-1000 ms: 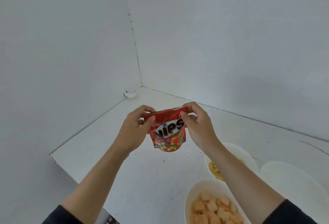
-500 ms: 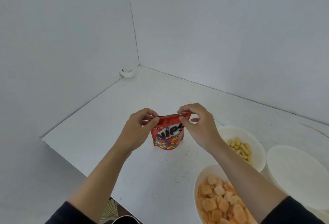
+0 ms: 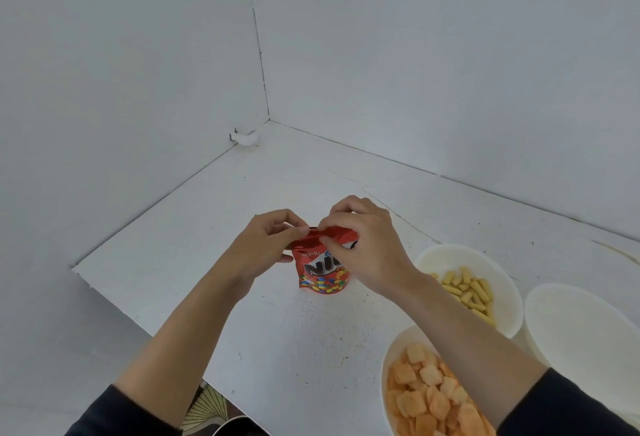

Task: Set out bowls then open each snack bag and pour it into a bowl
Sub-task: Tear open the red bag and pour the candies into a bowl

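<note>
Both hands are up at the top seam of the glossy red snack pouch with the candy print. The left hand pinches its left corner between thumb and curled fingers, and the right hand pinches the seam just beside it, close enough to start a tear between them. The pouch hangs upright, low over the white tabletop, left of the bowls — whether its base touches, I cannot tell. The white round bowl of yellow sticks and the white bowl of orange squares are filled; the empty white bowl at far right likely waits for this one.
</note>
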The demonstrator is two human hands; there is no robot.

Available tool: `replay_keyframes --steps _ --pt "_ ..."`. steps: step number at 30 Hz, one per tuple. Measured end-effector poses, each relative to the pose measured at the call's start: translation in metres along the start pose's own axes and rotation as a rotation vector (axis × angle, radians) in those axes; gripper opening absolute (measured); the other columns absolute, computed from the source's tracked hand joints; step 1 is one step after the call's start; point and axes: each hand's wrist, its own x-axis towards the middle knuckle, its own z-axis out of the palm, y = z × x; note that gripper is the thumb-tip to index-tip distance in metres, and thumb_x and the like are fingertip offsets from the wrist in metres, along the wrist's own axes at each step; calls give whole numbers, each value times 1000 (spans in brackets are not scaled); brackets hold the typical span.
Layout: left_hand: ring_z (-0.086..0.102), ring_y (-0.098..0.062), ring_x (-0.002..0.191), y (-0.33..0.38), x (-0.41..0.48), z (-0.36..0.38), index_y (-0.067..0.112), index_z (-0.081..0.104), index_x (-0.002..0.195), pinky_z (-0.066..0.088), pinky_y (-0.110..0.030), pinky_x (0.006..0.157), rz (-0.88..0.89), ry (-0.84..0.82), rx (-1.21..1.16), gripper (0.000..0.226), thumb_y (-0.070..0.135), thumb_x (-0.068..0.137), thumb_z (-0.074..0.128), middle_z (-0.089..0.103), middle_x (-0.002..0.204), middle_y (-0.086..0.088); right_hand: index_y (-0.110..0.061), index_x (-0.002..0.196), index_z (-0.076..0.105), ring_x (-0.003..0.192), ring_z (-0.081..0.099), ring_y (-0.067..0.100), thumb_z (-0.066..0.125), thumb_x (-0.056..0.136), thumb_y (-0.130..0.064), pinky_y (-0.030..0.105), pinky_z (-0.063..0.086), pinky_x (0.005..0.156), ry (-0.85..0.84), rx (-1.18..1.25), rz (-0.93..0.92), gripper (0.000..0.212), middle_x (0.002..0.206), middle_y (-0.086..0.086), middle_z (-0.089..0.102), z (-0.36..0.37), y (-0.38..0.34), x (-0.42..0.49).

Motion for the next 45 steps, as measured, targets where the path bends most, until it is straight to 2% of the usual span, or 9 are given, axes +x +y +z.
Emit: replay_keyframes --steps 4,9,13,18,26,31,34,38,45 --pt "69 -18 93 4 3 -3 17 69 82 52 -31 78 3 -2 45 18 22 98 64 78 93 -2 -27 93 72 99 52 8 76 86 -21 35 31 97 -59 -15 22 10 98 -14 56 1 -2 7" --pt "58 -2 65 15 4 0 17 72 77 39 -17 61 18 27 163 22 22 97 64 72 76 8 -23 93 71 103 44 9 72 89 -21 31 23 93 -113 -88 -20 4 97 -16 53 0 -2 10" --pt "61 -6 74 13 4 -2 18 76 77 41 -20 66 33 14 218 20 28 93 71 73 74 9 -25 92 69 106 40 7 70 92 -23 35 26 98 -146 -101 -71 2 100 -19 50 0 0 6" --pt "55 0 54 12 4 1 16 75 84 35 -9 46 43 -2 307 22 31 97 67 71 76 7 -25 93 67 113 38 7 69 93 -25 42 26 105 -136 -141 -124 2 103 -24 46 -2 2 1" --pt "57 -6 65 7 7 0 18 68 86 37 -15 52 71 36 437 19 31 98 64 70 92 7 -30 90 61 114 42 4 69 93 -27 47 26 107 -155 -89 -146 9 97 -26 53 -6 8 -9" --pt "64 -4 67 14 2 -5 24 59 90 45 -15 55 153 -136 422 10 28 97 66 72 93 7 -29 94 62 115 43 6 71 91 -33 45 29 106 -114 -41 -98 10 99 -24 56 -10 11 -12" --pt "70 -8 76 26 -2 -10 28 61 97 51 -21 63 229 -254 404 22 7 91 66 71 100 6 -28 99 64 115 44 7 74 86 -42 37 31 99 -69 -39 -76 21 100 -23 57 -15 15 -14" --pt "69 -3 69 40 0 -5 28 77 96 42 -21 52 188 -341 533 21 11 89 69 73 75 20 -27 94 68 116 45 10 76 86 -34 36 33 94 -62 -64 -117 13 103 -18 59 -14 16 -17" --pt "59 5 50 48 2 12 23 82 94 35 -6 40 297 -242 615 14 13 90 73 65 57 31 -22 88 74 112 46 14 78 85 -29 24 38 95 -151 6 -123 9 100 -10 60 -29 21 -14"
